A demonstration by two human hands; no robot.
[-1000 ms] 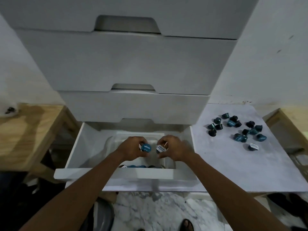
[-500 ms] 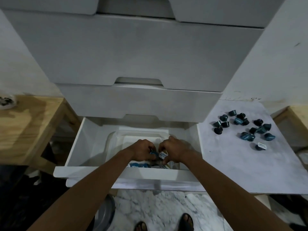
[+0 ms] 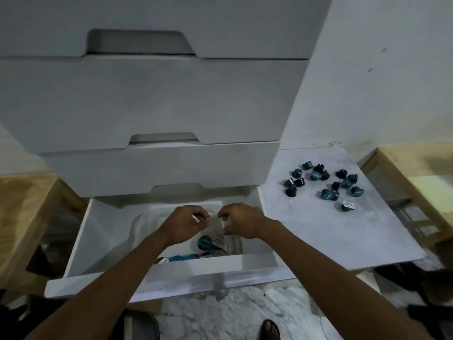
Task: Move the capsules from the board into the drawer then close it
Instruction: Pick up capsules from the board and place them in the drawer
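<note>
The white bottom drawer (image 3: 103,244) stands pulled out below me. A clear plastic tray (image 3: 139,222) inside it holds several blue and dark capsules (image 3: 204,242) near its front. My left hand (image 3: 185,223) and my right hand (image 3: 241,222) hover side by side just above those capsules, fingers curled but apart, nothing in either. To the right, on the pale marbled board (image 3: 343,236), lies a loose cluster of several dark teal capsules (image 3: 328,185).
Closed white drawers (image 3: 147,101) stack above the open one. Wooden furniture stands at the left (image 3: 22,204) and at the right (image 3: 421,173). A sandalled foot (image 3: 269,330) shows on the marble floor below the drawer front. A white wall rises behind the board.
Both hands held a capsule each over the drawer a second ago. They lowered into the tray, let the capsules go, and have now risen slightly with empty fingers.
</note>
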